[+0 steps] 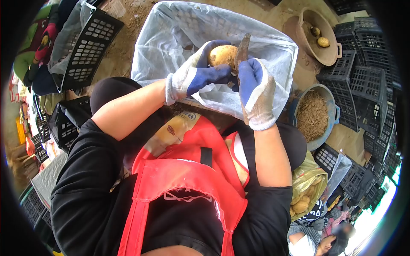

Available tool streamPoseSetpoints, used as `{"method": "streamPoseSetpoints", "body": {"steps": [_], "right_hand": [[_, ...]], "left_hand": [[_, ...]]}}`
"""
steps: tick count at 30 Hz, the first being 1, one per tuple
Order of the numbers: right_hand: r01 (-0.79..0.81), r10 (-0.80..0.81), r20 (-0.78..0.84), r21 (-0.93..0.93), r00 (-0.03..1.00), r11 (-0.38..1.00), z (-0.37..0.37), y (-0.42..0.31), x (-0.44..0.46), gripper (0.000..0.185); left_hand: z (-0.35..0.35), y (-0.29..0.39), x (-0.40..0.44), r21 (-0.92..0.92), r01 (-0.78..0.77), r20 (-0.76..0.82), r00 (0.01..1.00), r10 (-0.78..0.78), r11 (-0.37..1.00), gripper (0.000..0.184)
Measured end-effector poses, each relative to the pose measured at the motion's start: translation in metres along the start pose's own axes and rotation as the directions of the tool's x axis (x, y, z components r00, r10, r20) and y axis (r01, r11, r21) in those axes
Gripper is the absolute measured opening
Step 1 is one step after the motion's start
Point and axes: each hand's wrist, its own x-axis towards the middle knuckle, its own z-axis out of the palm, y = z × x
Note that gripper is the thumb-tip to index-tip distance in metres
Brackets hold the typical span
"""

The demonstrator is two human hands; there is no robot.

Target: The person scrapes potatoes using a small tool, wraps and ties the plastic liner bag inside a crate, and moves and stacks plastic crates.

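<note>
My left hand (200, 70), in a white and blue work glove, is closed around a yellowish potato (223, 56) with dark dirt patches. In the matching glove, my right hand (255, 87) grips a knife (243, 50) with a dark, stained blade. The blade stands upright against the right end of the potato. Both hands are above a crate lined with a translucent white plastic bag (164, 32). Part of the knife's handle is hidden by my right fingers.
At the upper right, a brown basin (314, 45) holds potatoes. Below it stands a blue-grey basin (331, 123) of brown shavings. A yellow bag (318, 170) of potatoes lies lower right. Black crates (363, 89) are stacked at right; another crate (92, 49) and a red-gloved person are at upper left.
</note>
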Motion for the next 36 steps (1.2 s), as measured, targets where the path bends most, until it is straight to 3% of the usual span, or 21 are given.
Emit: {"method": "streamPoseSetpoints", "body": {"steps": [1,4,8,10,11,12,15,17,20,24,26,28,31,33,36], "right_hand": [[0.0,0.0,-0.002,0.001,1.0,1.0,0.001,0.002,0.0,0.013],[0.254,-0.257,0.014,-0.197,0.966,0.947,0.004,0.006,0.001,0.011],[0.337,-0.335,0.048,-0.228,0.941,0.914,0.002,0.004,0.002,0.011],[0.452,-0.44,0.103,-0.235,0.892,0.861,0.0,0.008,0.005,0.011],[0.454,-0.443,0.103,-0.235,0.891,0.859,0.0,0.007,0.005,0.011],[0.286,-0.282,0.045,-0.124,0.958,0.95,0.002,0.007,0.003,0.011],[0.17,-0.169,0.011,-0.07,0.986,0.983,0.002,0.003,0.002,0.011],[0.33,-0.331,0.047,-0.287,0.942,0.899,0.001,0.001,0.002,0.01],[0.465,-0.472,0.053,-0.304,0.88,0.832,0.003,0.003,0.005,0.01],[0.457,-0.46,0.058,-0.275,0.886,0.846,0.004,0.005,0.006,0.01],[0.343,-0.337,0.065,-0.189,0.939,0.92,0.002,0.002,0.004,0.01],[0.286,-0.283,0.044,-0.158,0.958,0.945,0.001,0.007,0.005,0.01],[0.29,-0.293,0.023,-0.225,0.956,0.93,0.001,0.006,0.004,0.011],[0.489,-0.489,0.102,-0.374,0.866,0.788,0.003,0.01,0.008,0.016],[0.574,-0.578,0.11,-0.362,0.809,0.734,0.006,0.015,0.011,0.014]], "left_hand": [[-0.002,-0.005,0.001,0.015,-0.03,0.007,1.0,0.029,0.999,0.059],[0.001,-0.007,0.001,0.019,-0.065,-0.007,0.998,0.066,0.998,0.057],[0.0,-0.008,0.001,-0.062,-0.083,-0.011,0.997,0.082,0.995,0.055],[-0.001,-0.004,0.001,-0.05,-0.049,-0.006,0.999,0.049,0.998,0.055],[-0.001,-0.002,0.001,-0.038,-0.015,0.0,1.0,0.015,0.999,0.055],[-0.002,0.0,0.001,-0.037,-0.016,0.002,1.0,0.016,0.999,0.055],[-0.001,-0.001,0.002,0.055,-0.044,0.026,0.999,0.043,0.997,0.057],[0.002,-0.006,0.003,0.006,-0.064,-0.03,0.998,0.064,0.998,0.055],[0.001,-0.007,0.003,0.036,-0.097,-0.035,0.995,0.099,0.995,0.055],[0.0,-0.008,0.003,0.0,-0.103,-0.03,0.994,0.103,0.995,0.054],[0.0,-0.002,0.001,0.013,-0.005,-0.052,0.999,0.005,1.0,0.054],[0.0,-0.001,0.001,0.008,-0.018,-0.023,1.0,0.018,1.0,0.055],[0.0,-0.006,0.003,-0.019,-0.041,-0.031,0.999,0.041,0.999,0.056],[0.0,-0.01,0.004,-0.039,-0.053,-0.063,0.997,0.05,0.998,0.056],[0.001,-0.01,0.003,0.049,-0.099,-0.08,0.992,0.103,0.994,0.057]]}}
